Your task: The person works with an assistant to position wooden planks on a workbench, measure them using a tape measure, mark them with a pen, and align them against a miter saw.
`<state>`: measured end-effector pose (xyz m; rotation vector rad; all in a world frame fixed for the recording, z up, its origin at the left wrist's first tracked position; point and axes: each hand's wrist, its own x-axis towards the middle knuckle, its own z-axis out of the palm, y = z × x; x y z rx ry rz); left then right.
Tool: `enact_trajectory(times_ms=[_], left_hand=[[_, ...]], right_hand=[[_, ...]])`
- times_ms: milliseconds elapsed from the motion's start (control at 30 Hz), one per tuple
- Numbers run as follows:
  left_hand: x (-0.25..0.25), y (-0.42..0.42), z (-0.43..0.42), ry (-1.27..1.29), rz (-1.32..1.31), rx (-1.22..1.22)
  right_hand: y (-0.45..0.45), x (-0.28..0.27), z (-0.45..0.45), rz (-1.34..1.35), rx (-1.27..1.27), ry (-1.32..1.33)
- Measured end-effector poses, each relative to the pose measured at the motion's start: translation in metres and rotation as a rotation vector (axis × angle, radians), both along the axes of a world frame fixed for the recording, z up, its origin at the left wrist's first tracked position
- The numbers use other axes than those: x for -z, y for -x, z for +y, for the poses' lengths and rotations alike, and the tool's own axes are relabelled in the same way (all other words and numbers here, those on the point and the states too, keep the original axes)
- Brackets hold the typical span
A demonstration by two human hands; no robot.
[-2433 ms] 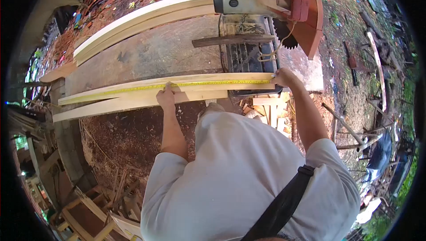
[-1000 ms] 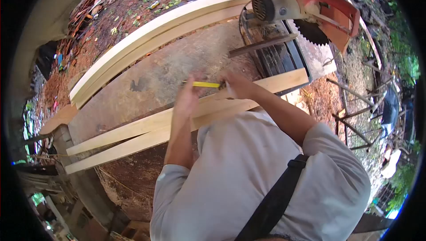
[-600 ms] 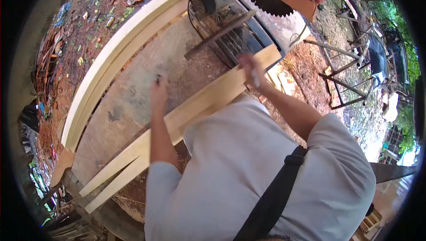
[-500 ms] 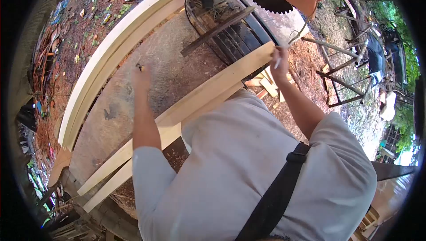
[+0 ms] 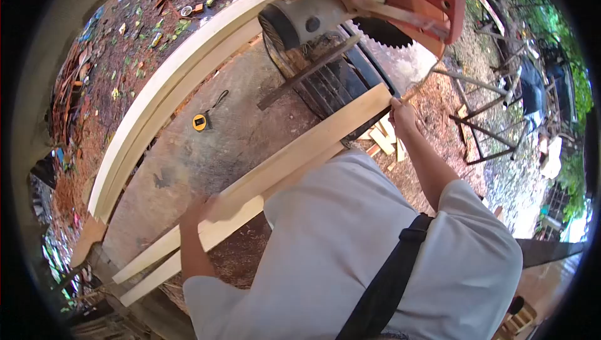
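Worn workbench [image 5: 231, 146], arms [image 5: 432, 165] spread – right hand [image 5: 402, 116] closed on board end [image 5: 375, 99], left hand [image 5: 199, 208] blurred, grip unclear

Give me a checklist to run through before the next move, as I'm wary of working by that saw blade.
1. Right hand at the upper plank's end: ok.
2. Left hand settled on the upper plank: cannot tell, it is blurred.
3. Both hands apart from the saw blade: ok.
4. Tape measure off the planks: ok, it lies on the tabletop.
5. Upper plank flush against the dark bar: not ok, there is a gap.
6. Saw switched off: cannot tell.
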<state>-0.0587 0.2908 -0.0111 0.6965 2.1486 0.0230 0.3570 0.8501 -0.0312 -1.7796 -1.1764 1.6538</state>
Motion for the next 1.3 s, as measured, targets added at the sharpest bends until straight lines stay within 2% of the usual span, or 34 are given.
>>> enact_trajectory(times_ms=[33, 100, 167, 200, 233, 267, 300, 333, 367, 433, 467, 533, 600, 700, 767, 833, 867, 967, 1000, 1167, 1233, 1300], left_hand=[[-0.011, -0.009, 0.0, -0.01, 0.008, -0.02], [-0.036, -0.019, 0.001, -0.111, 0.021, -0.268], [-0.007, -0.005, 0.002, -0.035, 0.067, -0.214], [0.003, 0.004, 0.006, 0.047, 0.099, -0.152], [-0.002, 0.001, 0.023, 0.056, 0.101, -0.15], [-0.011, -0.01, 0.056, -0.016, 0.143, -0.172], [-0.016, -0.018, 0.086, -0.089, 0.184, -0.197], [-0.012, -0.018, 0.107, -0.057, 0.182, -0.165], [-0.007, -0.017, 0.128, -0.028, 0.181, -0.135], [-0.008, -0.023, 0.161, -0.103, 0.271, -0.151], [-0.013, -0.025, 0.177, -0.096, 0.269, -0.159], [-0.022, -0.022, 0.202, -0.077, 0.167, -0.291], [-0.015, -0.015, 0.206, -0.087, 0.178, -0.291], [-0.011, -0.015, 0.205, -0.097, 0.186, -0.298], [-0.012, -0.014, 0.204, -0.092, 0.2, -0.318], [-0.012, -0.014, 0.208, -0.092, 0.217, -0.285], [-0.012, -0.015, 0.211, -0.088, 0.216, -0.298], [-0.015, -0.019, 0.218, -0.071, 0.187, -0.354], [-0.014, -0.018, 0.222, -0.072, 0.194, -0.337], [-0.019, -0.02, 0.225, -0.081, 0.165, -0.348], [-0.013, -0.025, 0.223, -0.112, 0.191, -0.378], [0.012, -0.027, 0.218, -0.187, 0.208, -0.302]], right_hand=[[0.008, -0.007, 0.003, -0.061, 0.015, 0.031], [0.023, -0.011, 0.007, -0.12, 0.012, -0.039], [0.019, 0.023, 0.036, -0.244, -0.169, -0.349], [0.01, 0.045, 0.066, -0.507, -0.365, -0.689], [0.011, 0.054, 0.089, -0.562, -0.352, -0.632], [0.026, 0.015, 0.095, -0.63, -0.371, -0.572], [0.032, 0.006, 0.111, -0.688, -0.381, -0.619], [0.025, 0.021, 0.137, -0.604, -0.393, -0.688], [0.013, 0.057, 0.171, -0.381, -0.284, -0.638], [0.042, 0.01, 0.166, -0.056, -0.002, -0.22], [0.046, 0.012, 0.167, -0.058, -0.011, -0.215], [0.062, 0.018, 0.175, -0.446, -0.44, -0.495], [0.07, 0.033, 0.177, -0.828, -0.863, -0.754], [0.079, 0.037, 0.151, -1.217, -1.164, -1.019], [0.083, 0.042, 0.14, -1.393, -1.249, -1.125], [0.086, 0.06, 0.147, -1.228, -1.003, -1.042], [0.085, 0.07, 0.151, -1.2, -0.967, -1.04], [0.081, 0.056, 0.149, -1.222, -1.037, -1.088], [0.084, 0.046, 0.146, -1.227, -1.029, -0.981], [0.065, 0.055, 0.159, -1.152, -0.96, -1.015], [0.03, 0.063, 0.182, -1.039, -0.766, -0.952], [-0.027, 0.077, 0.237, -0.838, -0.353, -0.862]])
